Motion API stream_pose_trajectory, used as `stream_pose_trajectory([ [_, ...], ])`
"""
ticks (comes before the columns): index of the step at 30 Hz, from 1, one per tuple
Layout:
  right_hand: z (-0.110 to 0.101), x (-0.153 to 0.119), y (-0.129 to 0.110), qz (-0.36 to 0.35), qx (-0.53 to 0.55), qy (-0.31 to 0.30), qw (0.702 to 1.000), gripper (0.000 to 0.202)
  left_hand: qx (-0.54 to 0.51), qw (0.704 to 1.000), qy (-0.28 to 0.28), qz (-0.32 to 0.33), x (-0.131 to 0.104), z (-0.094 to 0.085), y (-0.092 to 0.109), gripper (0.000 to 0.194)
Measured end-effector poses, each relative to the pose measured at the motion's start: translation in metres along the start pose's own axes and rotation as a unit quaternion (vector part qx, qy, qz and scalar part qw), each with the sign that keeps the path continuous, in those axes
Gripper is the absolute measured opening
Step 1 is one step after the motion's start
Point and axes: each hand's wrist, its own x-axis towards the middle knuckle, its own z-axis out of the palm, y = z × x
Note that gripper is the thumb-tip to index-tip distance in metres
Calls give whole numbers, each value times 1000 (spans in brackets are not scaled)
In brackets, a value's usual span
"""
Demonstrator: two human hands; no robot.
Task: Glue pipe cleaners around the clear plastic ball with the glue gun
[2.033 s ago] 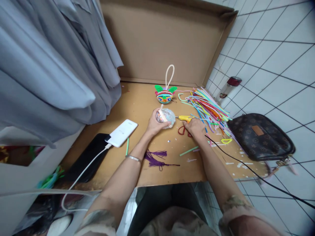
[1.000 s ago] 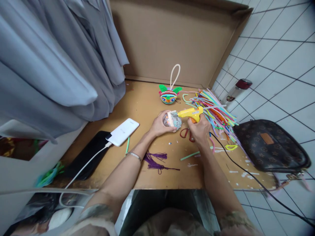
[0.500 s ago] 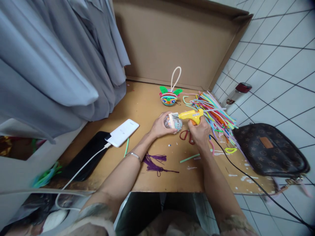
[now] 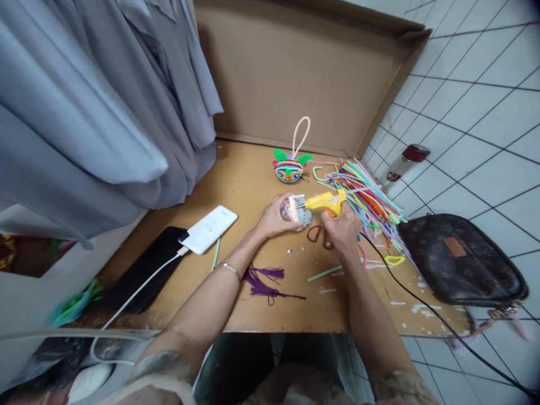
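My left hand is wrapped round a small clear ball with a pale band across it and mixed colours inside. In my right hand is a yellow glue gun, its nozzle pointing left at the ball, close to the band. Whether the tip touches the ball I cannot tell. A glue stick juts from the gun's back end. Red-handled scissors lie beneath, partly hidden by my right hand. Behind the ball sits a colourful lion-head ornament with green ears and a white loop.
Many coloured pipe cleaners are heaped at the right, beside a brown patterned bag. Purple tassels lie near my left forearm. A white power bank with a cable rests on a black phone-like slab. The gun's black cord trails right.
The view has shifted slightly. The ball seems turned a little in my left hand, and the glue gun's nozzle now sits slightly lower against the band.
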Motion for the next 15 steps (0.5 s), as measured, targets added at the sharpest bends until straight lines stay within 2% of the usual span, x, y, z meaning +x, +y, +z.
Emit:
stream_pose_trajectory([
  [15, 2, 1, 0, 9, 15, 8, 1000, 38, 15, 1000, -12, 5, 0, -1, 6, 86],
])
